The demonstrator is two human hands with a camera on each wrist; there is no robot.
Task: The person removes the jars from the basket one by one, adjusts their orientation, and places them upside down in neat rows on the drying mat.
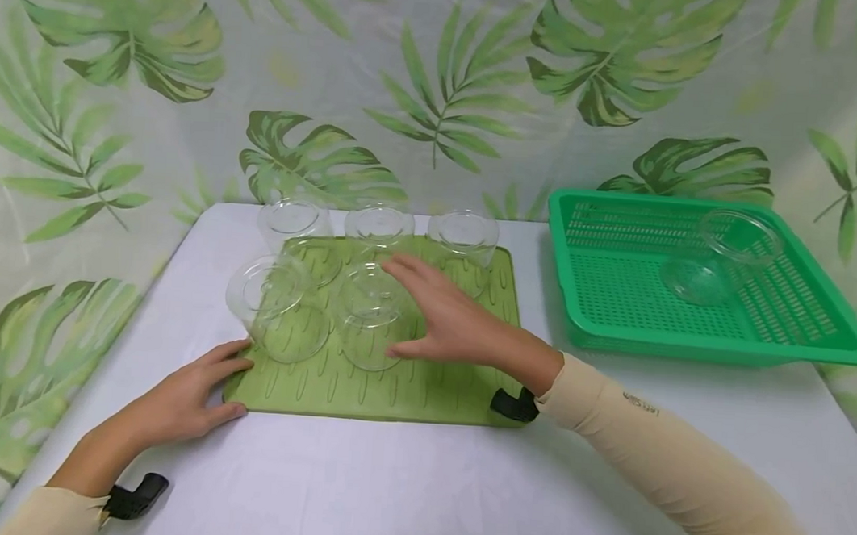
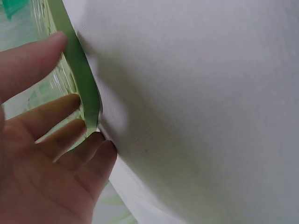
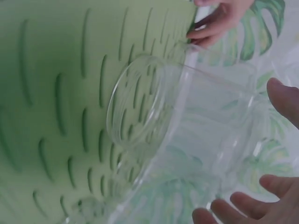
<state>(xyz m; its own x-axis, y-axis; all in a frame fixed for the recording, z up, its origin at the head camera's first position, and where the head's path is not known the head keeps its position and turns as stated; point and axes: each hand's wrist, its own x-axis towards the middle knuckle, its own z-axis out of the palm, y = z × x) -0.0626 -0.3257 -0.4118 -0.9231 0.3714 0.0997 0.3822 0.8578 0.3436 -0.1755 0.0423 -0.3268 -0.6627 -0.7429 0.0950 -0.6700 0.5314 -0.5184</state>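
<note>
Several clear cups stand upside down on a green drying mat (image 1: 458, 394), three in the back row. My right hand (image 1: 455, 313) hovers beside the front middle cup (image 1: 370, 329), fingers and thumb spread around its right side. In the right wrist view this cup (image 3: 205, 126) has its rim on the mat, and a gap shows between it and the fingertips (image 3: 226, 210). My left hand (image 1: 185, 396) rests at the mat's front left corner, fingers loosely extended along its edge (image 2: 84, 79). Near those fingers stands the front left cup (image 1: 276, 316).
At the right of the white table (image 1: 388, 492) sits a green plastic basket (image 1: 686, 342) with slotted walls. Another clear cup (image 1: 697, 280) is inside it. A leaf-patterned cloth (image 1: 468, 76) hangs behind the table.
</note>
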